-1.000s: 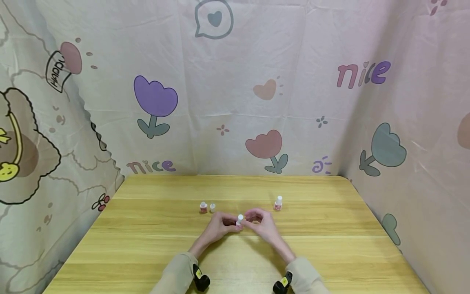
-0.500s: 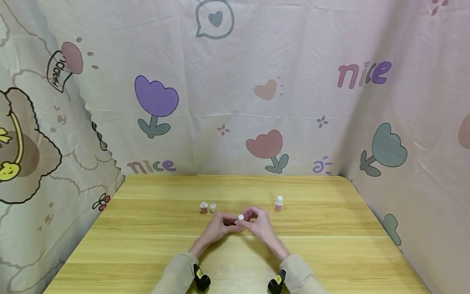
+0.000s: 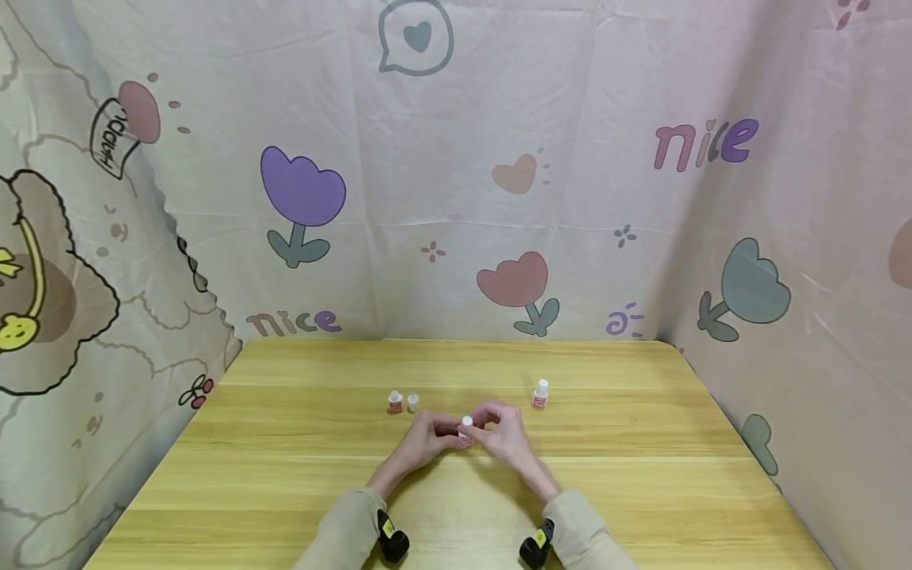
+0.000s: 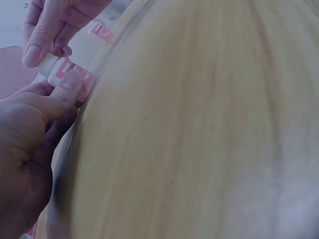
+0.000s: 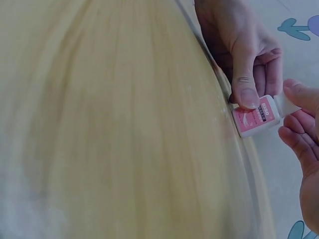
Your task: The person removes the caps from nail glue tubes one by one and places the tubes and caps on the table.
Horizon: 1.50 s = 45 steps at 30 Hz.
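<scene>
At the middle of the table, my left hand (image 3: 423,440) grips a small white bottle (image 5: 255,117) with a pink label, thumb pressed on the label. The bottle stands upright at the tabletop. From the right side, my right hand (image 3: 509,435) pinches its white cap (image 5: 286,106) between thumb and fingers. The cap sits on the bottle's neck. In the left wrist view, the right thumb lies along the cap (image 4: 47,63), and the left fingers behind the bottle are partly hidden.
Just beyond my left hand stand a similar bottle without its tall cap (image 3: 395,403) and a loose white cap (image 3: 413,404). Another capped bottle (image 3: 541,394) stands upright to the right, behind my right hand. A printed cloth (image 3: 427,277) hangs behind the wooden table (image 3: 299,443).
My right hand and wrist have shifted slightly left, and its fingers have moved in around the cap. The left hand and the other bottles stay in place.
</scene>
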### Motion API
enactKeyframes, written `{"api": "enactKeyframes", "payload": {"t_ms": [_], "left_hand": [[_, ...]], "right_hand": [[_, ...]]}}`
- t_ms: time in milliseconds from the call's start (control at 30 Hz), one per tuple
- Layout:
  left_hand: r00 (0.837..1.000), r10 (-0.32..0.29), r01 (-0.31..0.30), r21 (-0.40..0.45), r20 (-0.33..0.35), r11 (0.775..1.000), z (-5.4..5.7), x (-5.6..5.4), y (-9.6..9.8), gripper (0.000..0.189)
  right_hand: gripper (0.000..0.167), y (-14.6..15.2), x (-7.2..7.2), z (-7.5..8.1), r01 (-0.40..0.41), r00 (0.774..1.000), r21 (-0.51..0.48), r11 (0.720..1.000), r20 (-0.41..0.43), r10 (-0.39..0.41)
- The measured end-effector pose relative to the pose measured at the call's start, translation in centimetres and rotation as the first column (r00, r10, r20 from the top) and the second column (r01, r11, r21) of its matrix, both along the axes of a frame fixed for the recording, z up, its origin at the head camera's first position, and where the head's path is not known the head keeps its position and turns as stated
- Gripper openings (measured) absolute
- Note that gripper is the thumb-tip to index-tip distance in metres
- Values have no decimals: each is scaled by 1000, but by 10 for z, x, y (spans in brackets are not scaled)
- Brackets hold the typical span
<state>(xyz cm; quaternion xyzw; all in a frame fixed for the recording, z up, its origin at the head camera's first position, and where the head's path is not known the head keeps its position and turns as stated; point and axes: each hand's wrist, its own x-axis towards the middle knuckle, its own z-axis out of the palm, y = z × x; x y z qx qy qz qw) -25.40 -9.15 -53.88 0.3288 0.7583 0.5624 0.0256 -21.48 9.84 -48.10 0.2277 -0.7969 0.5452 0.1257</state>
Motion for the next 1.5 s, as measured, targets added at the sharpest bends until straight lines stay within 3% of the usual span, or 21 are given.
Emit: {"api": "enactKeyframes", "payload": {"t_ms": [433, 700, 867, 1067, 1233, 1500], "left_hand": [[999, 34, -33, -34, 23, 999, 1, 0, 1, 24], [997, 59, -59, -18, 43, 998, 1, 3, 0, 18], [993, 103, -102, -20, 53, 995, 0, 5, 1, 18], [987, 148, -147, -19, 68, 989, 2, 6, 4, 17], [988, 144, -144, -10, 50, 990, 3, 6, 5, 16], [988, 143, -142, -25, 63, 990, 4, 6, 5, 17]], "right_hand": [[13, 3, -2, -3, -61, 995, 43, 997, -79, 64], [14, 6, -20, -27, -25, 988, 40, 999, 151, 18], [17, 10, -23, -30, -33, 982, 11, 999, 187, 30], [14, 12, -24, -30, -69, 993, 37, 997, 103, 65], [13, 12, -25, -31, -81, 997, 67, 994, 20, 79], [14, 10, -25, -33, -80, 996, 90, 993, -30, 83]]}}
